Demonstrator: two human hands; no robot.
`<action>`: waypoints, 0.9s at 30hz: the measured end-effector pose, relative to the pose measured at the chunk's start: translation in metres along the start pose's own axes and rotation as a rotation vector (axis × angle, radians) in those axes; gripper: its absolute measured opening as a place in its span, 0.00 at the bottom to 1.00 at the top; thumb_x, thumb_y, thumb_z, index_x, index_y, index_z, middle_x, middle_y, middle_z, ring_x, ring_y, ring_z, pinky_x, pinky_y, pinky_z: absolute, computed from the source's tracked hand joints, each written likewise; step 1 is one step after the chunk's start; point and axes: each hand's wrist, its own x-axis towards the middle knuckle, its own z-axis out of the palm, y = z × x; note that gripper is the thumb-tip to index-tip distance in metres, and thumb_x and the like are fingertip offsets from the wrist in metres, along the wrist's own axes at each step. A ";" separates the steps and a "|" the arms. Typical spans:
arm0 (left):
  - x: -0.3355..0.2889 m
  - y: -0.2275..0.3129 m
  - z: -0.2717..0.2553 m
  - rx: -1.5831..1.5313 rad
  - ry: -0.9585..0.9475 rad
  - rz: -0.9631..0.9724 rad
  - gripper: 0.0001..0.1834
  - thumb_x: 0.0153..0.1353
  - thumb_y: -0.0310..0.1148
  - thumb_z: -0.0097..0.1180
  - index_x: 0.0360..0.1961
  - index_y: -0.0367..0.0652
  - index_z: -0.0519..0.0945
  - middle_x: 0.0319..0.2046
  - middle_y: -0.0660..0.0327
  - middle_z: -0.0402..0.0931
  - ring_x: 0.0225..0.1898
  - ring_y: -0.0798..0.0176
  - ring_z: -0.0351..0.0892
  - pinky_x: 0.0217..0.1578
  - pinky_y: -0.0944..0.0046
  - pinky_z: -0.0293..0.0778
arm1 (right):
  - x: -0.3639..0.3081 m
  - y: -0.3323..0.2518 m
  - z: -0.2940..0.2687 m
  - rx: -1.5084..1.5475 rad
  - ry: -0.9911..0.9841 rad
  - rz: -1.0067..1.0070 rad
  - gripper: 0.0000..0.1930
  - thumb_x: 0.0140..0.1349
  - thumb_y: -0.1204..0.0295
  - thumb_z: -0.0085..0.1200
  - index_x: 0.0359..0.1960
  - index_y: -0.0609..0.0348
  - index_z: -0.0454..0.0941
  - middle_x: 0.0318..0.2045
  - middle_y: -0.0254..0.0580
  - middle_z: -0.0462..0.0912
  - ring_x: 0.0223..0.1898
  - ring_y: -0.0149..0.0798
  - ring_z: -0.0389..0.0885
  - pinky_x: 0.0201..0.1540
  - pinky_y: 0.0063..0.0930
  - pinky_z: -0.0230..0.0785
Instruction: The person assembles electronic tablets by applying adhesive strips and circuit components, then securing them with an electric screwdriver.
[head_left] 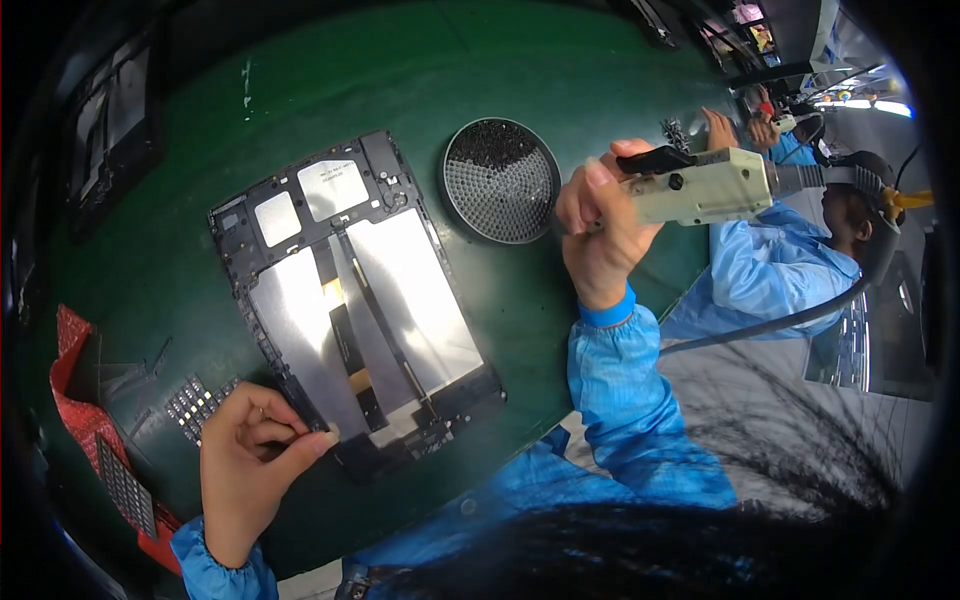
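Note:
An opened tablet (420, 300) with a black frame, silver metal plates and a dark flex cable lies tilted on the green table. My left hand (250, 450) is closed at its lower left edge, thumb and forefinger pinching the frame there. My right hand (605, 225) is wrapped round a pale electric screwdriver (705, 188) with a black lever, held right of the tablet. The screwdriver's tip is hidden by my hand. Just left of that hand sits a round dimpled tray (500, 185), small dark screws heaped in its far part.
Left of my left hand lie small parts in rows (192, 408), a red wrap (85, 400) and a dark perforated strip (125, 485). Dark devices (110, 130) stand at the far left. A co-worker in a blue sleeve (780, 265) works at right, near a thick cable (800, 318).

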 end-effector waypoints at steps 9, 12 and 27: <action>-0.002 -0.011 -0.007 0.031 -0.006 0.044 0.16 0.52 0.19 0.69 0.35 0.36 0.72 0.28 0.61 0.77 0.32 0.71 0.82 0.32 0.75 0.74 | -0.004 0.005 -0.001 0.134 -0.062 0.062 0.12 0.57 0.82 0.57 0.41 0.62 0.69 0.19 0.34 0.67 0.14 0.26 0.61 0.15 0.22 0.54; 0.002 -0.016 -0.011 0.051 -0.037 0.075 0.15 0.53 0.20 0.69 0.35 0.36 0.72 0.29 0.61 0.76 0.31 0.72 0.81 0.30 0.76 0.71 | -0.002 0.007 0.001 0.078 -0.053 0.052 0.11 0.58 0.82 0.57 0.39 0.61 0.70 0.21 0.34 0.67 0.15 0.27 0.62 0.16 0.22 0.56; 0.001 -0.043 -0.026 0.036 -0.092 0.348 0.11 0.59 0.27 0.64 0.33 0.34 0.73 0.29 0.60 0.76 0.30 0.70 0.81 0.29 0.72 0.73 | -0.129 -0.058 0.144 0.347 -0.519 0.228 0.15 0.66 0.78 0.48 0.52 0.45 0.70 0.17 0.30 0.69 0.12 0.28 0.64 0.15 0.21 0.58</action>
